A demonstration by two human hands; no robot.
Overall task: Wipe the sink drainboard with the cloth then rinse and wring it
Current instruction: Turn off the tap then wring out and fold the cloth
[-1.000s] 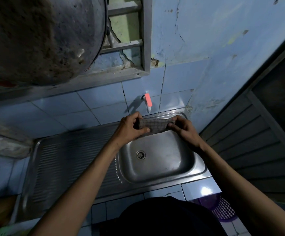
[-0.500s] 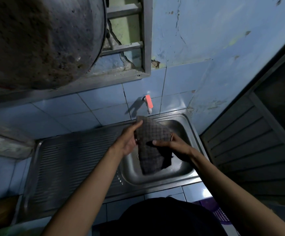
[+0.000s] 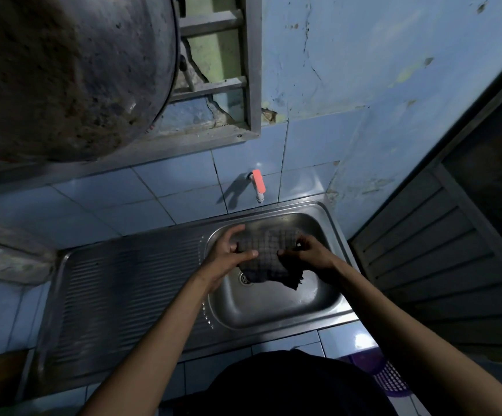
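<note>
A dark checked cloth (image 3: 269, 253) hangs spread over the steel sink basin (image 3: 276, 307), its lower edge near the drain (image 3: 244, 278). My left hand (image 3: 228, 250) grips the cloth's left side. Gripping its right side is my right hand (image 3: 308, 253). The ribbed steel drainboard (image 3: 129, 295) stretches left of the basin. A tap with a pink handle (image 3: 258, 184) sticks out of the tiled wall above the basin; I see no water running from it.
A large blackened metal pan (image 3: 63, 70) hangs at the upper left, close to my head. A grey louvred door (image 3: 441, 253) stands right of the sink. A purple basket (image 3: 389, 376) sits on the floor at the lower right.
The cloth went from bunched under the tap to hanging open, and now both hands hold it spread lower over the basin. My right hand moved to the cloth's right side.
</note>
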